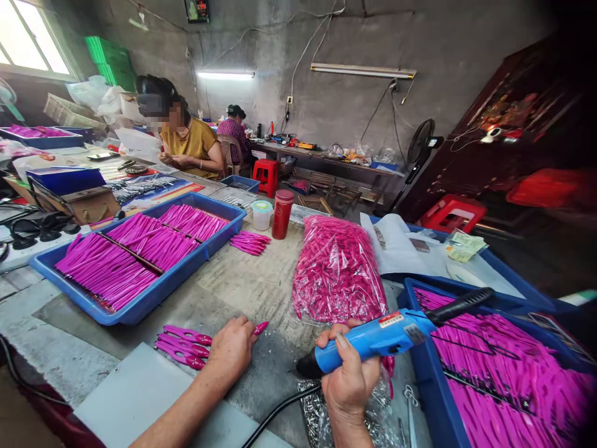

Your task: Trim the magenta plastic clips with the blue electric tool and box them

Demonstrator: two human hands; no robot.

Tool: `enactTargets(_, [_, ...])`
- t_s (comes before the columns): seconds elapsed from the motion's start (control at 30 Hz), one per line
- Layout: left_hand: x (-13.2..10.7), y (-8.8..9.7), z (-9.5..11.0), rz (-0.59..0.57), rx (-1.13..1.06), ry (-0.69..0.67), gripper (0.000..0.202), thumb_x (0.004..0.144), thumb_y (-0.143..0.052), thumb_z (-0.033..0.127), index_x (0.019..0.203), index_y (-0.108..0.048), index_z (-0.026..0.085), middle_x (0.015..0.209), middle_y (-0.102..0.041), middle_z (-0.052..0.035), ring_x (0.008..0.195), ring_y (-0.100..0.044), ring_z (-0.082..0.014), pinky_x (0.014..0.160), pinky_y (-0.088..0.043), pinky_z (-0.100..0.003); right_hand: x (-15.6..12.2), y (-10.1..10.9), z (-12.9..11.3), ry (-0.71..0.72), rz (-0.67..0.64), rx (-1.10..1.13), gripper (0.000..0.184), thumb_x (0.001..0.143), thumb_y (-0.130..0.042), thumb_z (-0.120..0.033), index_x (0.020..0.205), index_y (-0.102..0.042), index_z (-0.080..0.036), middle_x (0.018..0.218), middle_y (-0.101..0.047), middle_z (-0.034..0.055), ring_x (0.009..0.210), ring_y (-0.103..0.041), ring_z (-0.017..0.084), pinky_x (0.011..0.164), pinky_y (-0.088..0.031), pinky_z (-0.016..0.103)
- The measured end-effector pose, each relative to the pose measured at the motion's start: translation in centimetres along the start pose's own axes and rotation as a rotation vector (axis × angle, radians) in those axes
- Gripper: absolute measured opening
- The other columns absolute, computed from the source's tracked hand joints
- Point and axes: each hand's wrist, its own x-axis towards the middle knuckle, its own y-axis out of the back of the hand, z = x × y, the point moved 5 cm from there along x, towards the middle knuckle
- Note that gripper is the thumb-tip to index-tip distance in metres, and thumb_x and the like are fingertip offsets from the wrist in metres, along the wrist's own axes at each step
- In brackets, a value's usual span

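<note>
My right hand (349,376) is wrapped round a blue electric screwdriver (373,340) with a black nose. Its nose points left and down, over the table near my left hand. Fingers curled, my left hand (232,350) holds a slim magenta plastic piece; a glossy pointed tip (261,327) sticks out past the fingers and the rest is hidden. Just left of that hand lies a small row of similar magenta pieces (180,345). Beneath the right hand, a clear plastic bag of small metal parts (317,414) lies on the table.
Blue trays of long magenta pieces stand left (135,317) and right (422,386). A stuffed clear bag (338,267), a red canister (282,214) and a lidded tub (262,216) stand ahead. A black cord (280,410) crosses the front. Two people sit farther back, one (193,146) across the table.
</note>
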Motion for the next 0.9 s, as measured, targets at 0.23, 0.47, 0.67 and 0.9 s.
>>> enactTargets(0.23, [-0.2, 0.1, 0.2, 0.011, -0.031, -0.003, 0.023, 0.089, -0.039, 0.024, 0.086, -0.060, 0.018, 0.097, -0.056, -0.0053, 0.096, -0.051, -0.0179, 0.078, -0.040, -0.027, -0.2, -3.4, 0.2, 0.105, -0.179, -0.040, 0.039, 0.068, -0.061, -0.031, 0.095, -0.038, -0.015, 0.063, -0.049, -0.0035, 0.048, -0.052, 0.011, 0.050, -0.041, 0.025])
enactTargets(0.47, [-0.2, 0.0, 0.3, 0.011, -0.054, -0.021, 0.024, 0.089, -0.036, 0.023, 0.089, -0.060, 0.018, 0.099, -0.057, -0.0053, 0.099, -0.050, -0.0197, 0.079, -0.041, -0.029, -0.4, -7.7, 1.6, 0.156, -0.318, -0.090, 0.034, 0.070, -0.060, -0.029, 0.091, -0.039, -0.014, 0.063, -0.049, -0.0035, 0.047, -0.051, 0.010, 0.052, -0.042, 0.024])
enactTargets(0.67, [0.1, -0.6, 0.2, 0.040, -0.094, -0.037, 0.023, 0.087, -0.038, 0.021, 0.087, -0.061, 0.018, 0.094, -0.058, -0.0051, 0.096, -0.051, -0.0198, 0.077, -0.042, -0.030, -0.4, -9.2, 3.3, 0.115, -0.346, -0.086, 0.040, 0.067, -0.061, -0.028, 0.096, -0.038, -0.013, 0.064, -0.051, -0.0033, 0.047, -0.052, 0.011, 0.048, -0.042, 0.023])
enactTargets(0.9, [-0.1, -0.8, 0.1, 0.100, -0.105, -0.063, 0.025, 0.087, -0.036, 0.017, 0.085, -0.061, 0.018, 0.090, -0.058, -0.0045, 0.092, -0.053, -0.0199, 0.075, -0.043, -0.030, -0.2, -9.5, 4.1, 0.081, -0.334, -0.079, 0.044, 0.064, -0.063, -0.029, 0.098, -0.038, -0.014, 0.066, -0.052, -0.0032, 0.047, -0.053, 0.011, 0.048, -0.044, 0.024])
